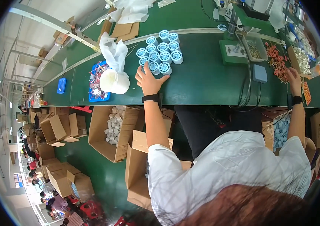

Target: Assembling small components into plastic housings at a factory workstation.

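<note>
A cluster of several short white cylinders with light-blue slotted tops point(162, 47) stands upright on the green table. Against its near edge is my left hand point(149, 81), thumb and fingers spread, with the fingertips at the nearest cylinders and nothing gripped. At the far right, my right hand point(294, 78) is beside a loose pile of thin red-orange wired parts point(277, 62). Its fingers are drawn together at the pile's edge, and whatever is between them is too small to make out.
Left of the cylinders are a white tub point(115, 82) and a blue tray point(100, 97) of small wrapped pieces. To the right are a green fixture point(230, 59), a clear bin point(256, 49), a grey-blue box point(259, 73) with cables, and a carton of white parts point(299, 62). Cardboard boxes point(120, 145) sit below.
</note>
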Motion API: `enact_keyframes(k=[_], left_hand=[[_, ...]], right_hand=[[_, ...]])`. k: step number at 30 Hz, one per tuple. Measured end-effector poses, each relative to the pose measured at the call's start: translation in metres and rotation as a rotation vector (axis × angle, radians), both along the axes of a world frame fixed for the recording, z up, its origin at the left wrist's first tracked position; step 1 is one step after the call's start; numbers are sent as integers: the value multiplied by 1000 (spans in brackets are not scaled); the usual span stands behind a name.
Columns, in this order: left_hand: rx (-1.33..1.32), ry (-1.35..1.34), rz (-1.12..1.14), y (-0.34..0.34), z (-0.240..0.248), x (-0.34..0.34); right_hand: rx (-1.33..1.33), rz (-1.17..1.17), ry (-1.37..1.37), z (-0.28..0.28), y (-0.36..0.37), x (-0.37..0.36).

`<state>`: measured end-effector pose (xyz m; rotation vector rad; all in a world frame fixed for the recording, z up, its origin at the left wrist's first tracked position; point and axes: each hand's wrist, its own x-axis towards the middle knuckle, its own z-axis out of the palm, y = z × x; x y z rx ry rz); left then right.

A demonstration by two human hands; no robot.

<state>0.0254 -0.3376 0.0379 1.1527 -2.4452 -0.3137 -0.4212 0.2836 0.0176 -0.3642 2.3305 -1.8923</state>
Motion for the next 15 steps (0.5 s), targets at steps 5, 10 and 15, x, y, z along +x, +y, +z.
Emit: enact_keyframes(k=[5, 10, 15], left_hand=[[12, 60, -54, 13, -12, -6], [-35, 224, -139, 38, -10, -16], [-269, 135, -35, 11, 10, -33]], right_hand=[[-502, 56, -226, -19, 12, 5], [-467, 19, -182, -7, 9, 16], [-100, 4, 27, -14, 6, 41]])
